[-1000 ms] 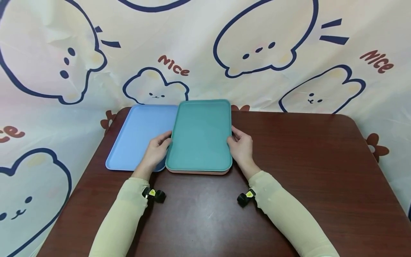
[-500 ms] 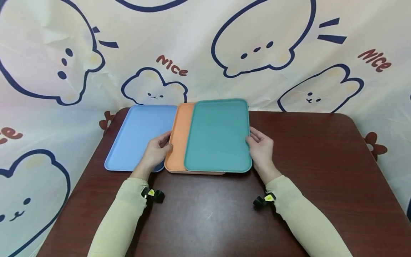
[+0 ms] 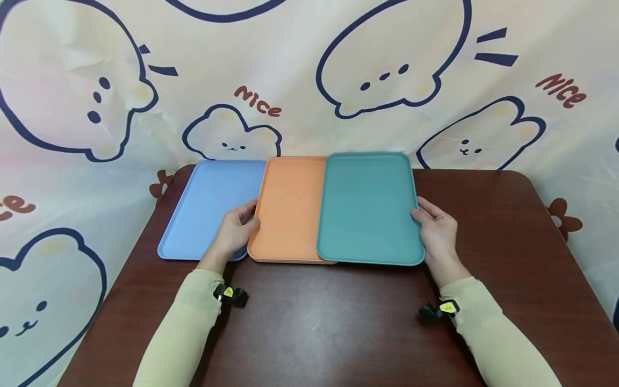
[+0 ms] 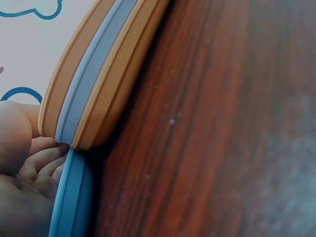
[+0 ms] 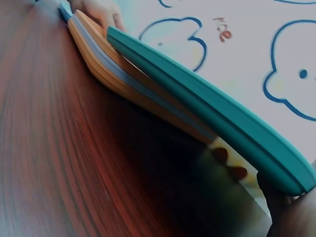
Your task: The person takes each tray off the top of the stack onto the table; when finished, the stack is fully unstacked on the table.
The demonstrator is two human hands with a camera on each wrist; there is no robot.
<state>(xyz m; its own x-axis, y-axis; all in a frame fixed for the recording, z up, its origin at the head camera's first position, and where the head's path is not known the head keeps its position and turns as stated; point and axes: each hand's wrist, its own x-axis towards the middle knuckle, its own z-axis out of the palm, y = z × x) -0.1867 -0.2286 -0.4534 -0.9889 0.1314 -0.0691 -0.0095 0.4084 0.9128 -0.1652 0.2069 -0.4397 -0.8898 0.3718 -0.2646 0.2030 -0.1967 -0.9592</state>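
Three trays lie side by side at the back of the table. The blue tray [image 3: 208, 207] is on the left, and its rim [image 4: 71, 197] shows low in the left wrist view. The orange tray [image 3: 290, 207] tops a short stack [image 4: 98, 74] with a grey-blue layer in it. My left hand [image 3: 235, 230] grips that stack's left edge, fingers [image 4: 29, 173] under the rim. The teal tray [image 3: 367, 209] overlaps the orange tray's right side and sits tilted above the stack [image 5: 113, 69]. My right hand [image 3: 437, 231] holds the teal tray [image 5: 207, 103] by its right edge.
The dark brown wooden table [image 3: 338, 322] has bare room in front of the trays and to the right. A cartoon-bear cloth backdrop [image 3: 387, 80] hangs right behind the table's far edge and down its left side. Black wrist cameras [image 3: 232, 294] sit on both sleeves.
My right hand has slid the teal tray rightwards off the stack, uncovering the orange tray beneath. My left hand has stayed on the stack's left edge.
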